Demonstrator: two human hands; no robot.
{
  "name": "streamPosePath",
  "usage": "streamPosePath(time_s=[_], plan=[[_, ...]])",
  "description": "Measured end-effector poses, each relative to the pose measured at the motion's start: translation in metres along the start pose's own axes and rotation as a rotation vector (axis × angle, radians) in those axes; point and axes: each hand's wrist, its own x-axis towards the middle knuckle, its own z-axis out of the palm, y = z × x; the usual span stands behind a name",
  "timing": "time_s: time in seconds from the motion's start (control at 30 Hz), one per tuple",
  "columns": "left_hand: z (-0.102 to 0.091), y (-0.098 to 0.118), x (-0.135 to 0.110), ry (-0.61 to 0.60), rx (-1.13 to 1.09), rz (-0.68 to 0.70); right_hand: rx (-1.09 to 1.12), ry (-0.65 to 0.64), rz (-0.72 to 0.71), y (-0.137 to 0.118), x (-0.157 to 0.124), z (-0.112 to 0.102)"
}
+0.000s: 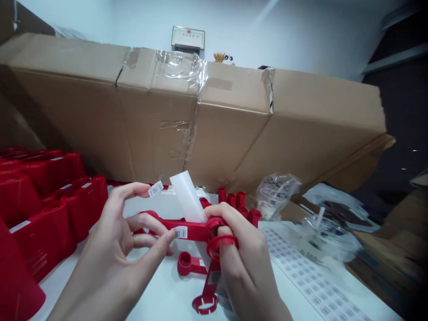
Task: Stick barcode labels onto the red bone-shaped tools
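My right hand grips a red plastic multi-armed moulded tool, with one finger passed through its ring. My left thumb presses near a small white barcode label on the tool's flat arm. A second barcode label clings to the index fingertip of my left hand. A translucent white plastic strip stands up behind the tool, touching neither fingertip. Below my hands, a loose red plastic piece lies on the white table.
Stacks of red plastic cones stand at the left. A large taped cardboard box lies behind the table. At the right are a barcode label sheet and clear plastic bags.
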Motion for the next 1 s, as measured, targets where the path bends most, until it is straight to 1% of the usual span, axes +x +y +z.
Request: streamPosePath(time_s=[0.1,0.17,0.27,0.37,0.47,0.63,0.77,0.83,0.9,1.0], plan=[[0.005,-0.003,0.0,0.059,0.015,-0.007,-0.014,0.03,-0.04,-0.001,-0.001,0.001],[0.009,-0.006,0.003,0.099,0.022,0.025,-0.034,0.062,-0.072,-0.001,-0.001,0.002],[0.013,-0.009,0.009,0.124,0.075,0.036,-0.058,0.087,-0.109,0.001,-0.001,0.004],[0.014,-0.008,0.013,0.155,0.144,0.036,-0.059,0.094,-0.115,0.004,0.0,0.009],[0.014,-0.008,0.014,0.175,0.197,0.071,-0.047,0.088,-0.088,0.008,0.001,0.014],[0.015,-0.016,0.017,0.209,0.344,0.214,-0.029,0.065,-0.044,0.014,0.003,0.02],[0.008,-0.026,0.026,0.333,0.525,0.381,-0.033,0.109,-0.037,0.018,0.005,0.016],[0.005,-0.03,0.031,0.388,0.6,0.441,-0.037,0.142,-0.046,0.019,0.006,0.012],[0.006,-0.033,0.033,0.397,0.609,0.462,-0.031,0.175,-0.051,0.019,0.007,0.01],[0.017,-0.035,0.03,0.329,0.509,0.401,-0.004,0.195,-0.028,0.015,0.006,0.013]])
